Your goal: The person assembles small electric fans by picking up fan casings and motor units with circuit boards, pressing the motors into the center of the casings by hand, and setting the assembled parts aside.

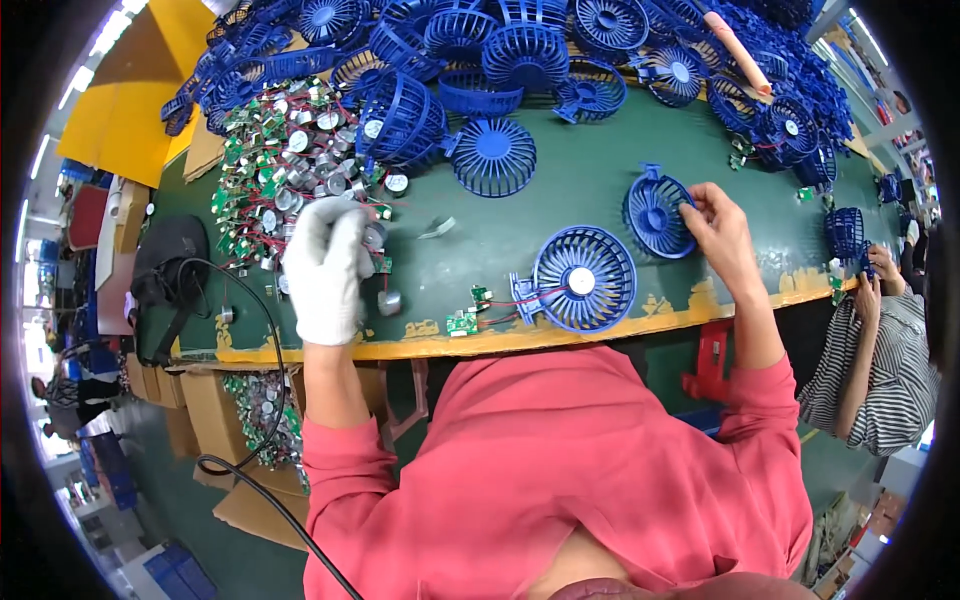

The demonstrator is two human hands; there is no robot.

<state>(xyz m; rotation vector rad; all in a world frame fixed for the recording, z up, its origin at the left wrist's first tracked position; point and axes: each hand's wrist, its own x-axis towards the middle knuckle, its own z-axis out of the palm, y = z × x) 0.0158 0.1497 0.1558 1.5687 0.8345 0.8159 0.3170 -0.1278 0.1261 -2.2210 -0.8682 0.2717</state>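
My left hand wears a white glove and rests at the edge of a heap of small silver motors with green circuit boards and red wires; its fingers close around a motor there. My right hand is bare and grips the rim of a blue fan grille shell standing on the green table. Between the hands lies another blue fan shell with a white hub, wired to a small green board. A loose motor lies by the glove.
Many blue fan grilles are piled across the back of the table. A black bag and a black cable sit at the left. Cardboard boxes with more motors stand below the table edge. Another person in a striped shirt works at the right.
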